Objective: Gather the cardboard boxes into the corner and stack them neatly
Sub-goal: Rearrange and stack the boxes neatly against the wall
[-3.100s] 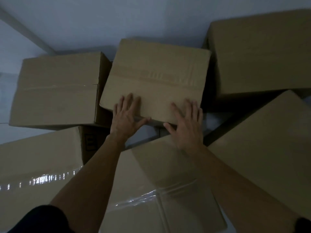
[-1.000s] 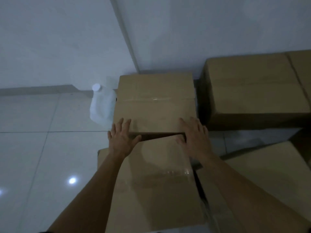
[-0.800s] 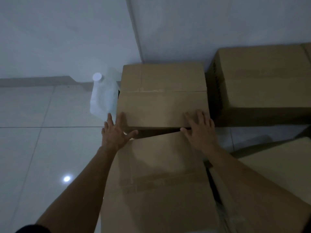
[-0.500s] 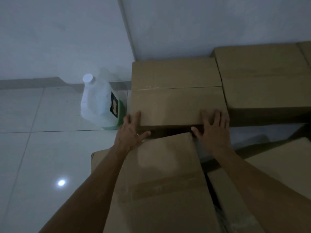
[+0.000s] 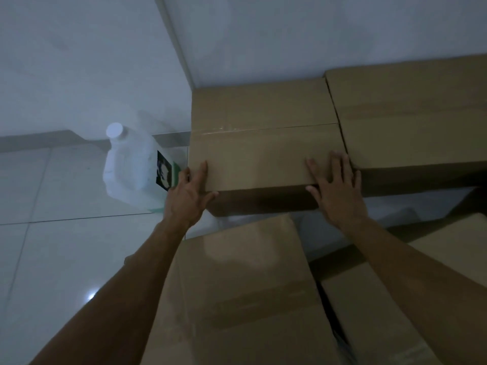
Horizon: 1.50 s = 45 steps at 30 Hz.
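Observation:
A taped cardboard box (image 5: 263, 133) stands against the white wall, right by the wall's vertical corner edge. My left hand (image 5: 188, 192) rests on its near left corner, fingers straight on top and thumb along the front edge. My right hand (image 5: 336, 188) lies flat on its near right corner. A second box (image 5: 411, 117) sits flush against its right side along the wall. A third box (image 5: 237, 293) lies in front of me under my forearms, and a fourth box (image 5: 376, 312) lies to its right.
A white plastic jug (image 5: 131, 167) with a white cap and a dark and green label stands on the glossy tiled floor (image 5: 52, 233), just left of the box that my hands touch. Bare floor stretches to the left.
The box under my hands has slid right and back until it meets the neighbouring box and the wall. The gap between the two boxes has closed. The jug now shows fully.

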{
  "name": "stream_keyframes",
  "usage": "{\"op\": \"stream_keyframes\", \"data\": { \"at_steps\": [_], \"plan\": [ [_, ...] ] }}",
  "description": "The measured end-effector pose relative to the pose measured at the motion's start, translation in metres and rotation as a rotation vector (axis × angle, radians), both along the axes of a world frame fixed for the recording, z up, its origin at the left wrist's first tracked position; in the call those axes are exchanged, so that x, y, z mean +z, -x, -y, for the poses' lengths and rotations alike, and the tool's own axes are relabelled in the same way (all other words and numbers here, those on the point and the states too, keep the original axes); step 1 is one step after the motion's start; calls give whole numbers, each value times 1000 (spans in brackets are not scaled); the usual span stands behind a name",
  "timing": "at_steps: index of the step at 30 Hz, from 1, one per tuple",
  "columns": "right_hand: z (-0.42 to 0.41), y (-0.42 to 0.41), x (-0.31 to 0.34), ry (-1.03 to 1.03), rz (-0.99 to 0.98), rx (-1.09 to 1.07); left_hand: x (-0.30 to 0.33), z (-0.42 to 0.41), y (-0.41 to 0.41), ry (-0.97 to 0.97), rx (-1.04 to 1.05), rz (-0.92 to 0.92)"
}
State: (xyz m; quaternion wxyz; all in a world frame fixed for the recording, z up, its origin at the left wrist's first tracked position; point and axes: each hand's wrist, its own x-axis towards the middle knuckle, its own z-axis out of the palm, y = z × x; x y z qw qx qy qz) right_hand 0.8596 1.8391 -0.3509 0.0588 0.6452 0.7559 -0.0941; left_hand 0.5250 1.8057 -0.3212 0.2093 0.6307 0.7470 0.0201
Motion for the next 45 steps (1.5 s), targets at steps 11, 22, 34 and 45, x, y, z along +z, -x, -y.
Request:
{"op": "stream_keyframes", "data": {
  "at_steps": [11, 22, 34, 45],
  "plan": [
    [-30, -1, 1, -15, 149, 51, -3, -37, 4, 66, 7, 20],
    [-41, -8, 12, 124, 86, 65, 8, -34, -18, 75, 16, -180],
    [32, -96, 101, 191, -250, -253, 79, 9, -177, 47, -263, 84],
    [89, -241, 152, 158, -337, -382, 123, 37, -336, 62, -292, 104]
  ]
}}
